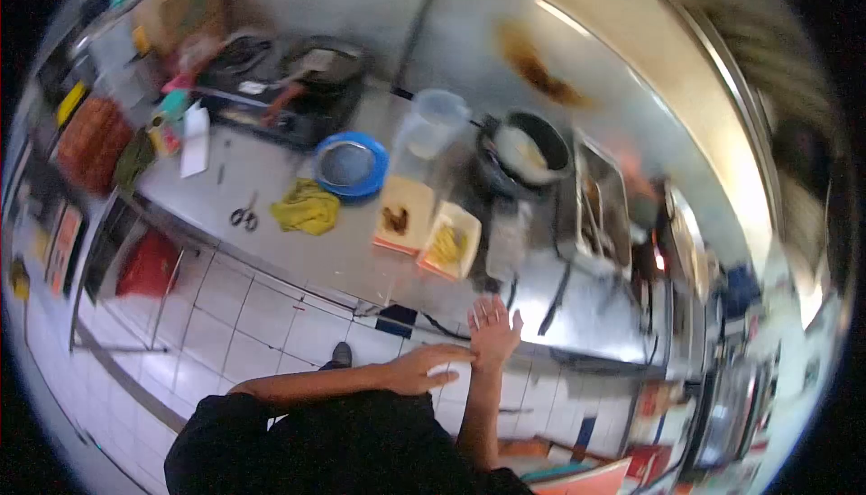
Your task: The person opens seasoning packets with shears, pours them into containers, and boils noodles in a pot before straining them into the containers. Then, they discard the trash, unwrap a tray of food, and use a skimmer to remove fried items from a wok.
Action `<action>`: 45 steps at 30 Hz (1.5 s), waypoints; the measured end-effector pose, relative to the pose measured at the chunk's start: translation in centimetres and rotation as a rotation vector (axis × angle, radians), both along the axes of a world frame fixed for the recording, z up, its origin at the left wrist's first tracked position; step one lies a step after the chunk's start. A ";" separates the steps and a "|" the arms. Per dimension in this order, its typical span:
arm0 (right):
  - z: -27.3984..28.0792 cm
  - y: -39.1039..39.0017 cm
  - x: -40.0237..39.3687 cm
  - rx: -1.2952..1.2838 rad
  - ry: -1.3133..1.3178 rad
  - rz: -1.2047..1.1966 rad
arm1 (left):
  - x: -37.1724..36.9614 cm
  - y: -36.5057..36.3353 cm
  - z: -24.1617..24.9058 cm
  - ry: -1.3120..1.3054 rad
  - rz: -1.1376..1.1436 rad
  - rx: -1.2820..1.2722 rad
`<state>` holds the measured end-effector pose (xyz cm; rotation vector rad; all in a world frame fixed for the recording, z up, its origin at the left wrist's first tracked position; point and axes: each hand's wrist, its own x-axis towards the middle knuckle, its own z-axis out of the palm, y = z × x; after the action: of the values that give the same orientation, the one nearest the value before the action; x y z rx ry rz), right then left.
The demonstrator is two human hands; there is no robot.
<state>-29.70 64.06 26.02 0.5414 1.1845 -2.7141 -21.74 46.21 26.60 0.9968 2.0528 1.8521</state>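
My left hand [428, 369] is open in front of the counter, its fingertips at the wrist of my right hand. My right hand [493, 328] is held up at the counter's front edge, fingers spread, with nothing in it. Beyond them on the steel counter [352, 261] stand a paper tray with yellow food [448, 244] and a tray with a small brown piece [397, 217]. To their right lies a clear plastic item [508, 238], its kind too blurred to tell.
A black pot [525, 154], clear container [437, 114], blue bowl [351, 166], yellow-green cloth [305, 207] and scissors [244, 215] are on the counter. A stove with a pan [325, 64] stands back left. A metal tray [603, 206] holds utensils at right.
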 end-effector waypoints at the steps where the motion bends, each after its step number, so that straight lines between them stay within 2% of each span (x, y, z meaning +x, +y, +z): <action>1: 0.0 0.9 0.8 0.055 0.002 -0.067 | 0.1 0.7 0.4 -0.044 0.025 -0.043; 2: -1.2 2.3 1.8 0.048 -0.014 -0.142 | 0.1 2.1 -0.7 -0.162 0.055 0.060; 3: -3.2 3.8 2.7 0.176 0.030 -0.125 | 0.0 2.9 -0.1 -0.284 0.040 0.119; 4: -4.4 5.1 3.8 0.307 0.066 -0.106 | -0.2 4.0 -0.5 -0.294 0.017 0.090; 5: -3.6 5.5 5.3 0.502 0.091 -0.116 | -0.4 5.2 -1.0 -0.301 -0.002 0.061; 7: -2.8 7.3 7.4 0.544 0.027 -0.041 | -0.8 7.9 -1.1 -0.347 -0.071 0.023; 11: -5.8 12.8 11.5 0.523 -0.071 -0.245 | -1.0 14.7 -1.0 -0.416 -0.144 -0.029; 13: -7.4 16.1 13.9 0.900 0.032 -0.339 | -0.8 18.7 -0.8 -0.381 -0.280 -0.055; 14: -8.9 18.5 15.0 0.721 -0.024 -0.312 | -0.7 20.7 -0.9 -0.382 -0.297 -0.078; 15: -10.2 20.2 16.4 0.752 -0.075 -0.374 | -0.4 22.8 -1.2 -0.388 -0.323 -0.104; 16: -9.2 22.0 17.7 0.898 -0.144 -0.417 | 0.1 25.0 -1.9 -0.419 -0.382 -0.103; 21: -3.7 28.9 27.0 0.992 -0.406 -0.867 | 2.7 36.1 -2.3 -0.451 -0.696 -0.198; 23: -2.9 31.8 31.8 1.205 -0.411 -1.194 | 4.2 41.3 -3.1 -0.452 -0.822 -0.217; 24: -3.6 32.5 35.0 1.307 -0.508 -1.286 | 5.3 43.3 -3.4 -0.453 -0.886 -0.256; 26: -1.1 32.9 40.1 1.420 -0.788 -1.490 | 7.0 47.1 -3.3 -0.459 -1.003 -0.324; 28: -5.2 32.1 45.7 1.398 -1.186 -1.903 | 8.9 51.3 -3.1 -0.496 -1.170 -0.350; 29: -7.1 31.2 47.9 1.360 -1.249 -1.933 | 9.9 53.2 -3.2 -0.492 -1.222 -0.384; 31: -9.6 28.8 50.4 0.976 -1.633 -2.137 | 12.1 56.5 -3.6 -0.605 -1.367 -0.458; 32: -10.1 28.2 50.8 0.937 -1.687 -2.158 | 13.1 58.0 -3.9 -0.641 -1.413 -0.524; 33: -10.0 28.4 51.3 0.400 -1.007 -2.429 | 14.2 59.7 -4.5 -0.643 -1.456 -0.545; 34: -10.1 28.4 51.5 -0.098 -0.285 -2.459 | 14.9 61.0 -5.3 -0.758 -1.478 -0.645; 36: -11.7 28.7 51.7 -0.055 -0.274 -2.479 | 16.0 63.5 -6.7 -0.895 -1.529 -0.816; 39: -11.9 30.0 51.2 0.017 -0.175 -2.521 | 18.5 66.9 -8.6 -0.988 -1.628 -0.903; 43: -12.4 30.0 52.0 0.024 -0.067 -2.559 | 21.9 69.8 -8.9 -0.964 -1.698 -1.070; 45: -11.9 30.6 53.3 0.051 -0.109 -2.612 | 23.5 71.1 -9.7 -0.956 -1.756 -1.103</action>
<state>23.57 94.67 14.09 -0.9787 0.1201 0.5982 1.75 117.31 16.90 0.7117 0.6013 0.0274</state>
